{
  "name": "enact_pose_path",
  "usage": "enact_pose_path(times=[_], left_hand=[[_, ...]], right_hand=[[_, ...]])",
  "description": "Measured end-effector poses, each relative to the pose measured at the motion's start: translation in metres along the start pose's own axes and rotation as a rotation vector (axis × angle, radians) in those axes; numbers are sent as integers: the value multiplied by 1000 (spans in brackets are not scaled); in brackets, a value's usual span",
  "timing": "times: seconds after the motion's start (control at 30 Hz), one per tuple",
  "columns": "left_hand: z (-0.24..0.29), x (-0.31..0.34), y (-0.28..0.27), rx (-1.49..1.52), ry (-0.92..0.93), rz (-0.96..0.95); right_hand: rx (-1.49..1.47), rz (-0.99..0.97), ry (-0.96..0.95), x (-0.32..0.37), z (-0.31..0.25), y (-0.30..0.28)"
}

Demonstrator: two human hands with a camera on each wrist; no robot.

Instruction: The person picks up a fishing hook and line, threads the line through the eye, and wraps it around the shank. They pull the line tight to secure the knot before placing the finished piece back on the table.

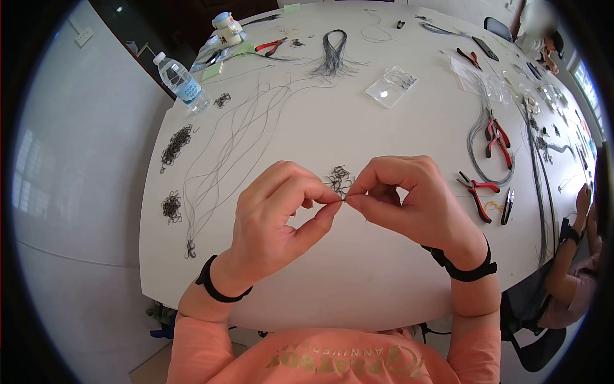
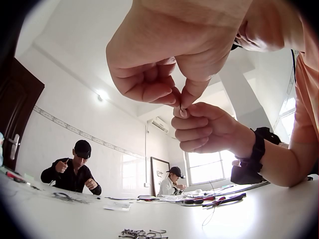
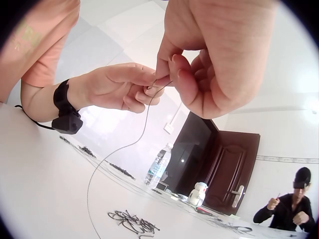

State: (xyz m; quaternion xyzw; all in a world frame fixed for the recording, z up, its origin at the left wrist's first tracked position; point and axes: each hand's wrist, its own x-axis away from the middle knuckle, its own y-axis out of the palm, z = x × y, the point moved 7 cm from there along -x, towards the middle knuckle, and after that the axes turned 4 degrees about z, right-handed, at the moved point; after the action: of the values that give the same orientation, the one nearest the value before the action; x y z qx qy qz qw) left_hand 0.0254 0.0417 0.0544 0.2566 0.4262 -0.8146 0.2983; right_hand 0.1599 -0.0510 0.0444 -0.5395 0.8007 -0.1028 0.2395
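Note:
Both hands meet at the fingertips over the table. My left hand (image 1: 272, 214) pinches a small dark hook (image 2: 181, 101) between thumb and forefinger; most of it is hidden by the fingers. Thumb and forefinger of my right hand (image 1: 409, 195) pinch a thin grey line (image 3: 144, 134) right beside it. In the right wrist view this line hangs from the fingertips in a long curve toward the table. A loose heap of dark hooks (image 1: 339, 178) lies on the white table (image 1: 307, 262), just beyond the fingertips.
Left of the hands are tied lines (image 1: 224, 163) and dark hook heaps (image 1: 176, 148). A water bottle (image 1: 182, 83) stands farther back. On the right lie red-handled pliers (image 1: 478, 198), cutters (image 1: 508, 206) and a line bundle (image 1: 473, 144). A clear box (image 1: 390, 88) lies ahead. Other people sit around the table.

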Motion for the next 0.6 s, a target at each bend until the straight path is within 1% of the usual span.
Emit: enact_pose_path(times=[0.33,0.37,0.43,0.47,0.5,0.53,0.57,0.6], left_hand=[[2,-1,0,-4,4,-6],[2,-1,0,-15,-8,3],[7,-1,2,-33,54,-29],[7,1,3,-70,80,-34],[5,2,3,-94,60,-22],[8,2,4,-90,97,-30],[13,5,5,-85,136,-39],[18,5,5,-125,102,-65]], right_hand=[[2,22,-10,0,0,0],[-3,4,-15,1,-1,1],[25,-27,28,2,-3,2],[11,-55,15,3,-5,3],[45,-53,38,4,-5,2],[79,-49,61,6,-5,0],[69,-74,46,8,-9,0],[117,-125,77,10,-11,-1]])
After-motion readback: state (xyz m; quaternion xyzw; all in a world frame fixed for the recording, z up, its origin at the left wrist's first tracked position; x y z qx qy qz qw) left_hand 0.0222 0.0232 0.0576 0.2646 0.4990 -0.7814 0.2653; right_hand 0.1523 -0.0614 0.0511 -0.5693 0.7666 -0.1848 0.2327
